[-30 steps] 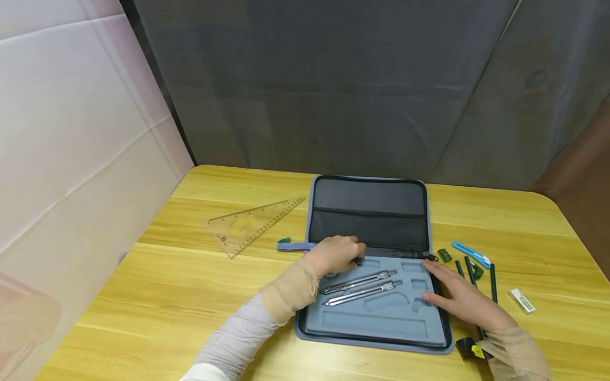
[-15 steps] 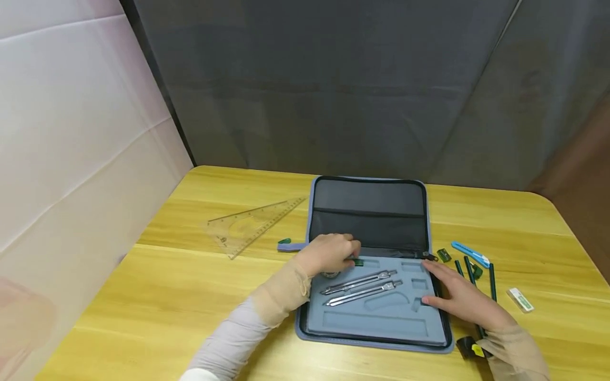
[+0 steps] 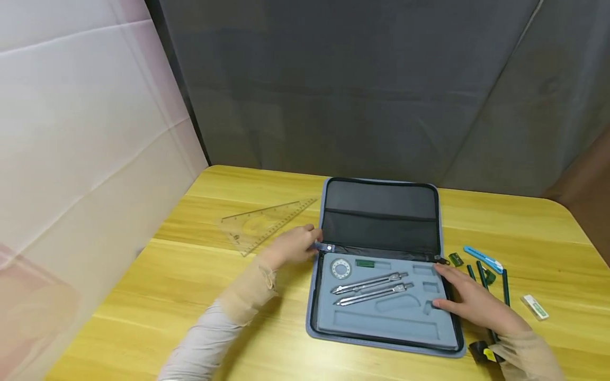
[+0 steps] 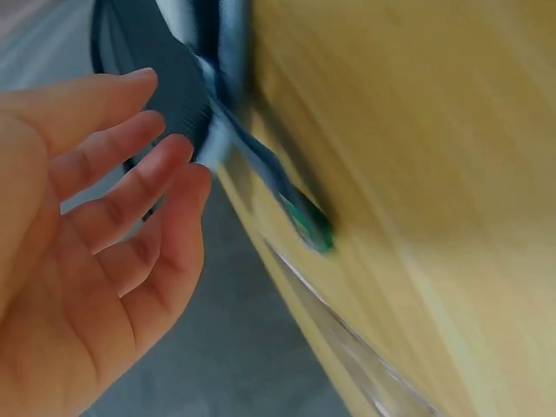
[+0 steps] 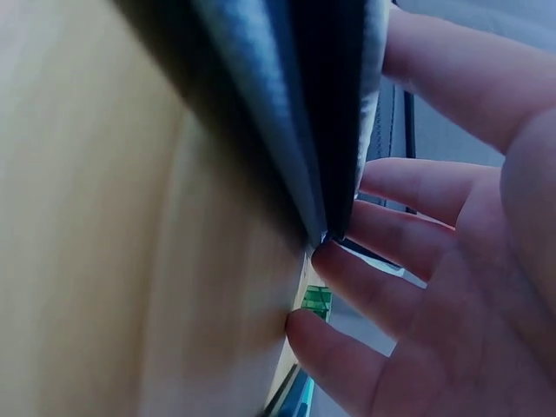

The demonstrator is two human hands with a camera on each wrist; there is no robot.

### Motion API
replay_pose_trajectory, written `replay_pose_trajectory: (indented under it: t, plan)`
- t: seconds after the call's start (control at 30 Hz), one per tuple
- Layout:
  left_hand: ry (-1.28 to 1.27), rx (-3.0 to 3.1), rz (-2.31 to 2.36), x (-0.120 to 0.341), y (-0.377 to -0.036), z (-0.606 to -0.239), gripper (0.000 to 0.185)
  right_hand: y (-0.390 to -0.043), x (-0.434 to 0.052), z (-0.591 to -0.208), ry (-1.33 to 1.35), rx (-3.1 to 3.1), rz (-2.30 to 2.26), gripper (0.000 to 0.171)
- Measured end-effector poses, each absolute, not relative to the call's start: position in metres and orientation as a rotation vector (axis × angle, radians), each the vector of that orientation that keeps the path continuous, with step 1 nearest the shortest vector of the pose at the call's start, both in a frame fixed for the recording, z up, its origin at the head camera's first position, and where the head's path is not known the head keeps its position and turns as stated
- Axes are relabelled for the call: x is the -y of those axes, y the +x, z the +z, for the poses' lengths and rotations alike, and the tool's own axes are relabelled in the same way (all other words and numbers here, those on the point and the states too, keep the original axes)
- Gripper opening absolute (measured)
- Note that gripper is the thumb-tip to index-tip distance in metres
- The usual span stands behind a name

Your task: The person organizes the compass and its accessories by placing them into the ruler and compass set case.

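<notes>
My left hand [image 3: 290,247] hangs slack-fingered at the case's strap [image 3: 325,247], my right hand [image 3: 476,304] presses flat on the open drafting case [image 3: 386,312] mid-worktop — a careless tug could spill the compasses [image 3: 374,288].

- Counter [image 3: 200,275] — yellow wood grain, smooth, faintly glossy.
- Case [image 3: 381,217] — matt dark cloth lid; grey foam-like tray.
- Compasses [image 3: 371,288] — shiny metal.
- Set square [image 3: 267,225] — clear glossy plastic.
</notes>
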State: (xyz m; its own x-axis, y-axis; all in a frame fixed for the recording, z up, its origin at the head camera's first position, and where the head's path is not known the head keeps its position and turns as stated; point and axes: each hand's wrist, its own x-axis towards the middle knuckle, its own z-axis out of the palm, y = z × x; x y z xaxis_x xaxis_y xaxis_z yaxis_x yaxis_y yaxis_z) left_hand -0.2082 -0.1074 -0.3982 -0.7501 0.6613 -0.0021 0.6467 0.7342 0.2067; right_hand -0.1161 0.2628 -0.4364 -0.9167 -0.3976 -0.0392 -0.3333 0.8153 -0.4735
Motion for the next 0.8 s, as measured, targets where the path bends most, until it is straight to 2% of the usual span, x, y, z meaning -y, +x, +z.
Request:
replay_pose_trajectory:
  t: [0.3, 0.63, 0.8]
  plan:
    - [0.979, -2.892, 0.373, 0.139, -0.22, -0.406, 0.021, -0.118, -0.263, -0.436, -0.588, -2.856, -0.694, 0.076]
    - [0.958, -2.879, 0.374, 0.151, -0.229, -0.415, 0.018, -0.117, -0.259, -0.435, -0.567, -2.841, -0.715, 0.076]
    - [0.946, -2.841, 0.446, 0.155, -0.232, -0.418, 0.023, -0.117, -0.257, -0.434, -0.58, -2.846, -0.722, 0.076]
